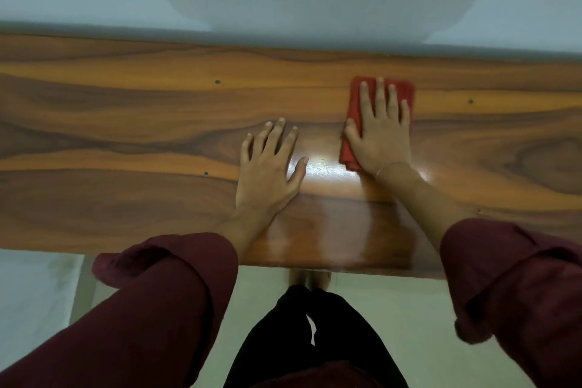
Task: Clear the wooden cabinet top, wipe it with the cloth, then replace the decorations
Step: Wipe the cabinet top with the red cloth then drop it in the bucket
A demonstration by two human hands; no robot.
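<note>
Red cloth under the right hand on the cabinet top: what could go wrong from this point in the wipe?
1. The right hand presses the red cloth flat with open fingers, no grip; it may slide out or bunch.
2. The bare left hand rests palm-down on the glossy cabinet top, and could leave smudges.
3. The far left stretch may get missed.

Two bare forearms reach forward from rolled-up maroon sleeves [163,299]. The left hand [271,167] lies palm down, fingers spread and pointing toward 12 o'clock, thumb angled toward 2 o'clock. The right hand [381,132], at 2 o'clock from the left, is also flat, palm down, fingers straight and close together. A thin bangle [385,168] circles the right wrist.
</note>
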